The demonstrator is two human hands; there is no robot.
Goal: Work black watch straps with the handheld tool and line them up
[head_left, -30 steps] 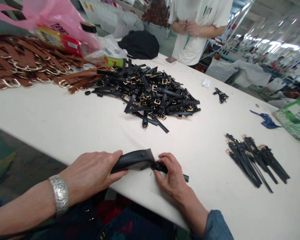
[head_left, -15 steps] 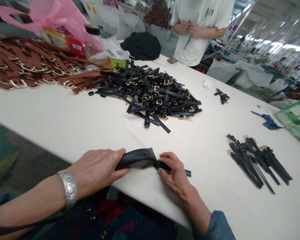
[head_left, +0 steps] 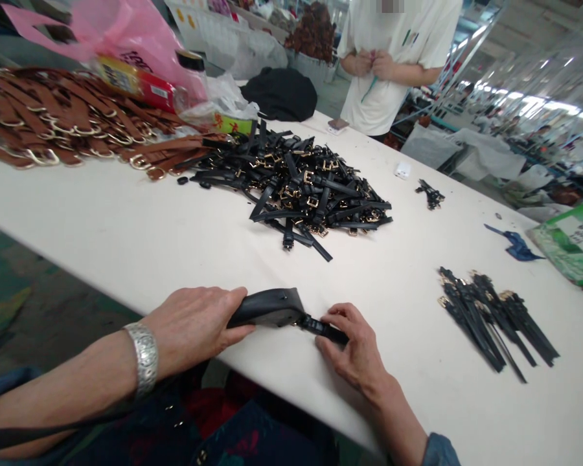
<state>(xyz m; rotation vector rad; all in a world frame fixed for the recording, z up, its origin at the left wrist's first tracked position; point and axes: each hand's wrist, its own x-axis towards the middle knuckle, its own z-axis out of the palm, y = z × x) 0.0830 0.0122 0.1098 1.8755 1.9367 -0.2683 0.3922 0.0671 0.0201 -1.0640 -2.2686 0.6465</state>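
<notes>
At the near edge of the white table (head_left: 126, 239), my left hand (head_left: 194, 327) grips the left end of a wide black leather piece (head_left: 272, 307). A narrow black strap (head_left: 323, 328) sticks out of that piece's right end, and my right hand (head_left: 357, 349) is closed on it, pinching it against the table. A big heap of black straps with gold buckles (head_left: 301, 188) lies beyond my hands in the middle of the table. Sorted bundles of black straps (head_left: 490, 317) lie to the right.
Brown straps with metal rings (head_left: 63, 126) are piled at the far left beside a pink plastic bag (head_left: 121, 39) and a bottle (head_left: 146, 87). A person in a white shirt (head_left: 398, 58) stands at the far side. A green box (head_left: 571, 243) sits at the right edge.
My right hand has slid to the right along the narrow strap, away from the wide piece. The left hand has kept its grip.
</notes>
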